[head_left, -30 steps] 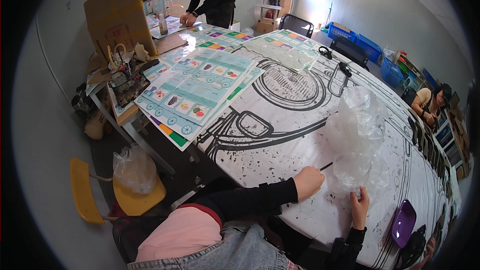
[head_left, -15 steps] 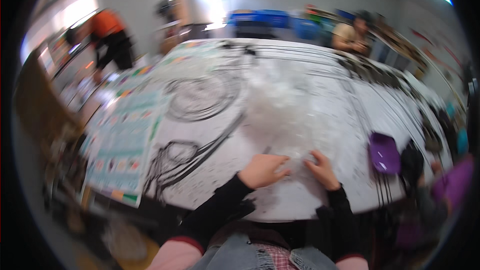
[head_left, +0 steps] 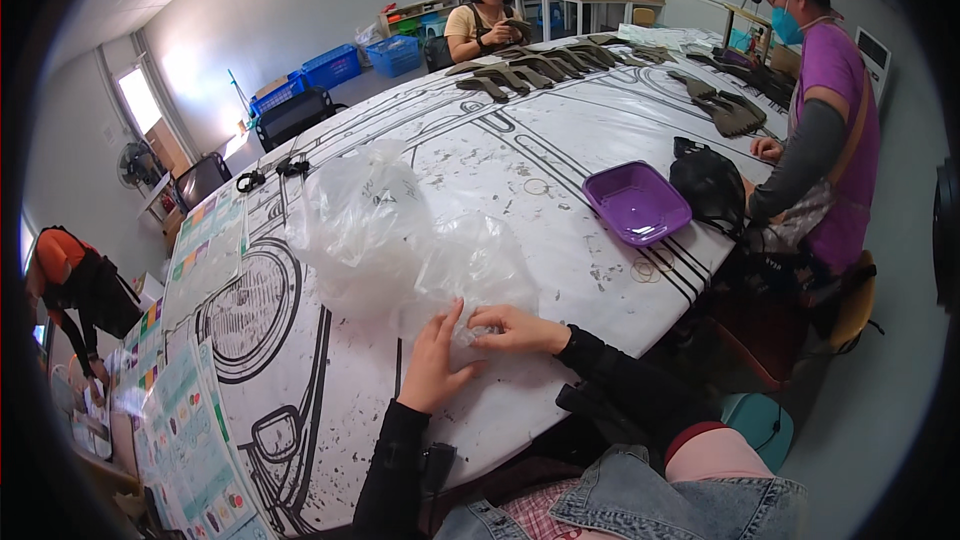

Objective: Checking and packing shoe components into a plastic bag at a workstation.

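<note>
A large, crumpled, clear plastic bag (head_left: 370,230) lies across the white tabletop (head_left: 560,380) in front of me. My right hand (head_left: 520,328) has its fingers curled in a pinch on the near edge of the bag. Close beside it, my left hand (head_left: 436,365) rests against the same edge, its fingers stretched and the thumb apart. To the right stands a purple plastic basin (head_left: 637,202). A black bag (head_left: 705,183) sits just beyond the basin.
Dark olive gloves (head_left: 545,65) lie in rows along the far side. Rubber bands (head_left: 652,266) are near the basin. Printed sheets (head_left: 190,450) cover the left edge. A co-worker in purple (head_left: 840,130) is at the right, another person (head_left: 490,25) at the far side.
My view has turned to the right, so the basin and co-workers sit further left. My hands have come closer together at the bag's near edge, the right one now pinching it.
</note>
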Action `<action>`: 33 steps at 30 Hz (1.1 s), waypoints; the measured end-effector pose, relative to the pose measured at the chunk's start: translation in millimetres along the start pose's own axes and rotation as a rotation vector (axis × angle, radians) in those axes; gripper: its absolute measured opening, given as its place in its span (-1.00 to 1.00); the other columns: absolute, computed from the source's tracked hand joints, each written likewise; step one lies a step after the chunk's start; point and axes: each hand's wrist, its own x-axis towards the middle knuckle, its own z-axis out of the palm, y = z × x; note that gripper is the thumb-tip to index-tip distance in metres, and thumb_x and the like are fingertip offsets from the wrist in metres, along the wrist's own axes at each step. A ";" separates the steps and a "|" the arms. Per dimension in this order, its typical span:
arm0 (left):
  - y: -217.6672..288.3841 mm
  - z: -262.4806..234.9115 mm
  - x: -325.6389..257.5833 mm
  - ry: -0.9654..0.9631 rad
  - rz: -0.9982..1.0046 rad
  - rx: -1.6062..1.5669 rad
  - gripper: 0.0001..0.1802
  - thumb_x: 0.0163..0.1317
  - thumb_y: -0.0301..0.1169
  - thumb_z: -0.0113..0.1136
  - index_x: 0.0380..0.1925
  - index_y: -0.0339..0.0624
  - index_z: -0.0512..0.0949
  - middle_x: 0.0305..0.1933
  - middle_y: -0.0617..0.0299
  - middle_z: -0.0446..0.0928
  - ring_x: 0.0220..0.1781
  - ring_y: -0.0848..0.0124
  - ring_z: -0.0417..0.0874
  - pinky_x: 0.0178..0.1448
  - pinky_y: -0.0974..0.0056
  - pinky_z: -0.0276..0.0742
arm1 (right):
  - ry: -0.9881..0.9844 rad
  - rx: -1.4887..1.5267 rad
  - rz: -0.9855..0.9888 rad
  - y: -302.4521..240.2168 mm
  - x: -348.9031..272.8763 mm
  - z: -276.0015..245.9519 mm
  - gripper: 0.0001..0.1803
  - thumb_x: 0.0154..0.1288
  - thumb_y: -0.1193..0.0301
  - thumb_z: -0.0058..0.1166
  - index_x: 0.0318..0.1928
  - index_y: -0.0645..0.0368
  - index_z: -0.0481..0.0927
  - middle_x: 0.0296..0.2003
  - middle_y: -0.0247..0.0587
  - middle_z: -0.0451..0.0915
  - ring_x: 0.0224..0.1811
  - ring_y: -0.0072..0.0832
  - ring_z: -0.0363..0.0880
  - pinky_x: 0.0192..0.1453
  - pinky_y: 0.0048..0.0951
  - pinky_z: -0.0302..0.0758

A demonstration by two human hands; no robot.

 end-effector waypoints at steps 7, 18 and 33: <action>-14.5 6.1 -10.3 -0.025 -0.166 -0.035 -0.66 0.03 -0.41 0.21 -0.15 -0.28 0.51 -0.20 -0.04 0.55 -0.14 -0.03 0.54 -0.03 0.11 0.44 | 0.317 -0.055 0.131 -23.1 6.6 3.2 -0.67 0.19 0.28 0.18 -0.10 0.19 0.53 -0.18 -0.23 0.46 -0.29 -0.57 0.39 -0.21 -0.52 0.38; -12.2 10.4 -7.3 0.015 -0.091 -0.138 -0.75 0.02 -0.39 0.17 -0.29 -0.27 0.53 -0.32 -0.08 0.53 -0.24 -0.05 0.52 -0.15 0.07 0.42 | 0.478 -0.444 -0.112 5.3 7.6 1.1 -0.76 0.19 0.29 0.14 -0.24 0.19 0.56 -0.25 -0.14 0.48 -0.16 -0.24 0.46 -0.01 -0.32 0.40; -9.8 8.2 -10.5 0.035 -0.086 -0.148 -0.74 0.04 -0.36 0.17 -0.28 -0.27 0.51 -0.31 -0.08 0.51 -0.21 -0.07 0.48 -0.12 0.02 0.38 | 0.425 -0.313 -0.021 6.5 8.7 3.9 -0.77 0.20 0.28 0.12 -0.32 0.21 0.59 -0.33 -0.13 0.50 -0.27 -0.28 0.49 -0.17 -0.35 0.43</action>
